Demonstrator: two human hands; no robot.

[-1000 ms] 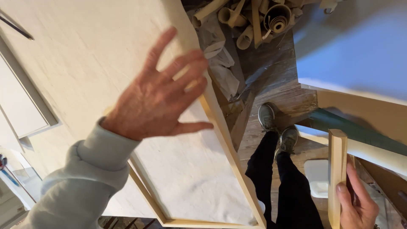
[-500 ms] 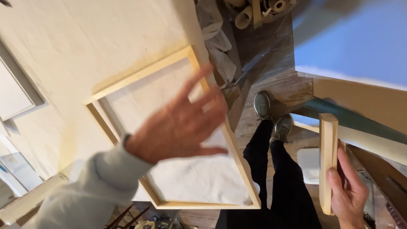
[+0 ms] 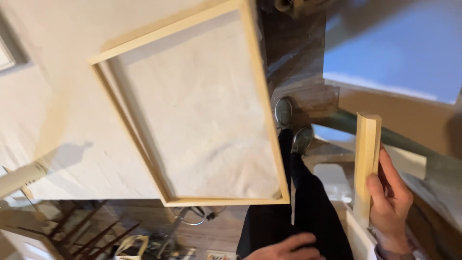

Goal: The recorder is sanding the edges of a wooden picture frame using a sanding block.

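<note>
The person's right hand is closed around a short length of pale, unfinished wooden moulding, held upright at the right of the view. The thumb presses the near face of the strip and the fingers wrap behind its right edge, gripping it in its lower half, so the upper half stands free above the hand.

The left hand shows only partly at the bottom edge, low in front of the person's dark trousers. Its fingers are loosely spread and empty, touching nothing that can be made out.

To the left, a large rectangular frame of light wood lies flat on a cream cloth-covered table, well apart from both hands. Grey shoes stand on the dark plank floor below.
</note>
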